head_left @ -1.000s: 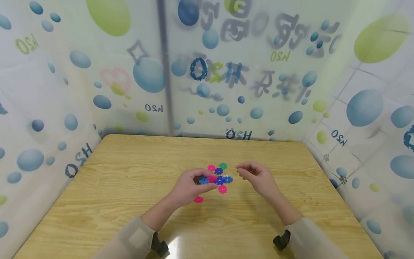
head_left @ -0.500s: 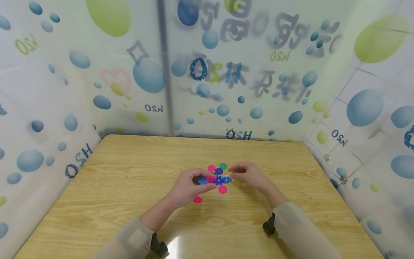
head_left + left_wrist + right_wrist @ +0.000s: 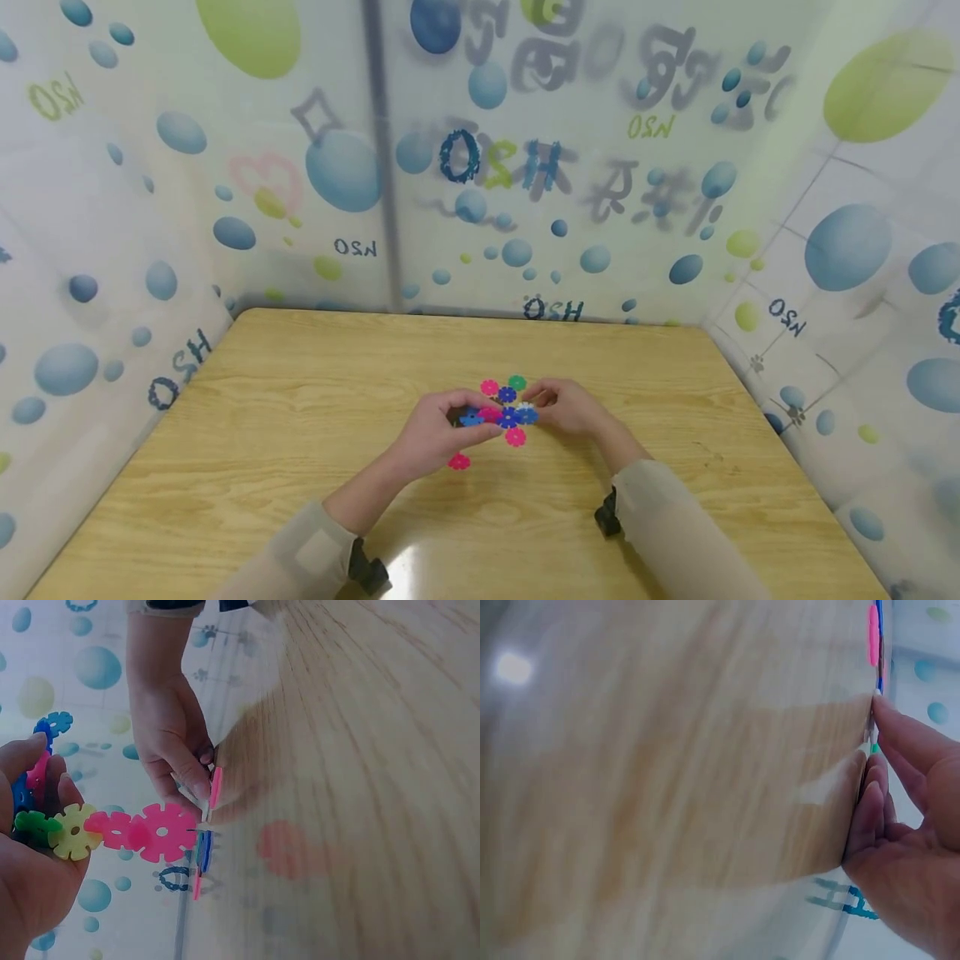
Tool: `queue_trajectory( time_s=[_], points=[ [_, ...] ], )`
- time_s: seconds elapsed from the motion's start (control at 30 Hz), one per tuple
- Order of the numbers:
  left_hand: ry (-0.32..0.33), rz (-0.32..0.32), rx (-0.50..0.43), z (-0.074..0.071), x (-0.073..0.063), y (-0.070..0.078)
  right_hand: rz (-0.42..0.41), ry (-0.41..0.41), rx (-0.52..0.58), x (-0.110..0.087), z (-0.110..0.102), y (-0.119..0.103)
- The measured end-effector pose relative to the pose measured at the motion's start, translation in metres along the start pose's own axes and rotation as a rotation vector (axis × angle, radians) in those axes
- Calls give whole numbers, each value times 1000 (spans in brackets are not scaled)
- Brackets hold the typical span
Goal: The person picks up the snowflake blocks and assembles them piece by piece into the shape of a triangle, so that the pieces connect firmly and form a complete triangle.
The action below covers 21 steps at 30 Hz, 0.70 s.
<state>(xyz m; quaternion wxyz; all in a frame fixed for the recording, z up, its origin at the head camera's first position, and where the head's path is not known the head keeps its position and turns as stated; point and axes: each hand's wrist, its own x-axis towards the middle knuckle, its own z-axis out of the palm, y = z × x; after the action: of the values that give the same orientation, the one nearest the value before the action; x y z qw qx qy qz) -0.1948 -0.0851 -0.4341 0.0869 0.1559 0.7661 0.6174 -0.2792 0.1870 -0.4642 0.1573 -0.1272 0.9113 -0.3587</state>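
My left hand [image 3: 435, 433] grips a chain of joined plastic flower discs. From its fingers show a blue, a pink, a dark blue [image 3: 507, 418] and a light blue disc [image 3: 528, 415]. In the left wrist view the chain continues below the palm with a green, a yellow [image 3: 75, 832] and pink discs [image 3: 163, 832]. My right hand [image 3: 572, 408] is low over the table, just right of the chain's light blue end. Its thumb and fingers pinch a white disc [image 3: 204, 808], mostly hidden by them.
Loose discs lie on the wooden table [image 3: 300, 400] around the right fingertips: pink [image 3: 489, 387], dark blue [image 3: 507, 394], green [image 3: 517, 382] and another pink [image 3: 515, 437]. Walls with printed balloon shapes [image 3: 345, 171] stand behind and at both sides of the table.
My right hand has moved left and slightly down, from beyond the loose discs to the white disc. The left hand and its chain have stayed almost still.
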Motion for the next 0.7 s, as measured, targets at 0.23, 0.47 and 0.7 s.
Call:
queue_trajectory(
  time_s=[0.23, 0.47, 0.7],
  points=[
    [-1, 2, 13, 1, 0, 2, 15, 8, 14, -3, -1, 3],
    [7, -8, 41, 1, 0, 4, 5, 55, 41, -16, -6, 8],
    [2, -12, 50, 1, 1, 5, -33, 122, 124, -43, -14, 8]
  ],
)
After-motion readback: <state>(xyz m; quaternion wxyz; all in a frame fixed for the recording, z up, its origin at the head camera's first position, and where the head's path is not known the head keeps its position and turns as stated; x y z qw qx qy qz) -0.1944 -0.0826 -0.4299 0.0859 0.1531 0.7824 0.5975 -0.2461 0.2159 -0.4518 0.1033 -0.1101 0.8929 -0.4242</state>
